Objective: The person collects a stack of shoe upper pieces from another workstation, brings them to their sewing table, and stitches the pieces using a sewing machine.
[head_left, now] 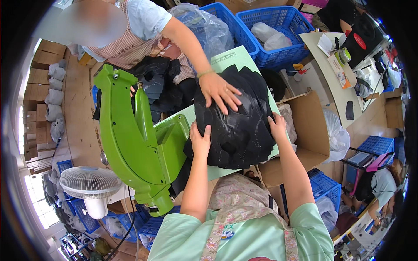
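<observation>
A thick stack of black cut fabric pieces (235, 139) lies fanned on a pale green tabletop (227, 59) in front of me. My left hand (200, 140) grips its near left edge, thumb up and fingers partly hidden against the stack. At the right edge my right hand (278, 127) holds the stack in the same way. Across the table a co-worker's hand (219, 90) lies flat on top of the pieces, fingers spread. Beside my left forearm stands a green machine with a curved arm (124, 139).
Right of the table is an open cardboard box (307, 130) with plastic bags. Blue crates (283, 19) stand beyond the table. A white fan (91, 182) is at the left, near the machine. More dark pieces (156, 80) lie by the co-worker. Another worktable (322, 74) stands far right.
</observation>
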The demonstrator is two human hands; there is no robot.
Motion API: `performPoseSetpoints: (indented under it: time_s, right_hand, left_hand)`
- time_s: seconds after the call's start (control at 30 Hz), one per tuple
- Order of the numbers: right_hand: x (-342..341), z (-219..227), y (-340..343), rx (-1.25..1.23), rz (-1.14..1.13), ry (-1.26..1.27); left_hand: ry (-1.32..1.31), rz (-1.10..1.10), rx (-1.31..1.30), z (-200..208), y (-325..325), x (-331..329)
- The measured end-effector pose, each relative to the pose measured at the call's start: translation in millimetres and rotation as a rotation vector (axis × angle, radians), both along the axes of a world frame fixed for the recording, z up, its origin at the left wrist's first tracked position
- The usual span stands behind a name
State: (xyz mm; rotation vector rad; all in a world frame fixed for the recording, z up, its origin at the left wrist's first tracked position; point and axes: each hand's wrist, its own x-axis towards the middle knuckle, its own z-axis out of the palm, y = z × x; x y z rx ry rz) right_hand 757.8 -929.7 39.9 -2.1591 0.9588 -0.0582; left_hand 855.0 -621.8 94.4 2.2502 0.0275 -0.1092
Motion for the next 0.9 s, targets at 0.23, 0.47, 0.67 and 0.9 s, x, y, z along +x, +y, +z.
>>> performPoseSetpoints:
  time_s: [0.23,0.47,0.67,0.9]
  right_hand:
    - [0.5,-4.4,0.8,-0.088,0.008,-0.073]
    - [0.3,-2.7,1.5,-0.078,0.003,-0.049]
    - [-0.2,-4.9,0.6,-0.041,0.004,-0.035]
    - [1.4,0.6,3.6,-0.066,0.012,-0.039]
  left_hand:
    - [-0.011,-0.029,-0.017,-1.5,0.9,0.6]
    - [-0.03,-0.032,-0.005,-1.6,0.9,-1.2]
    - [-0.037,-0.023,0.003,-0.3,0.2,-0.9]
    - [-0.071,-0.044,-0.005,-1.2,2.1,0.7]
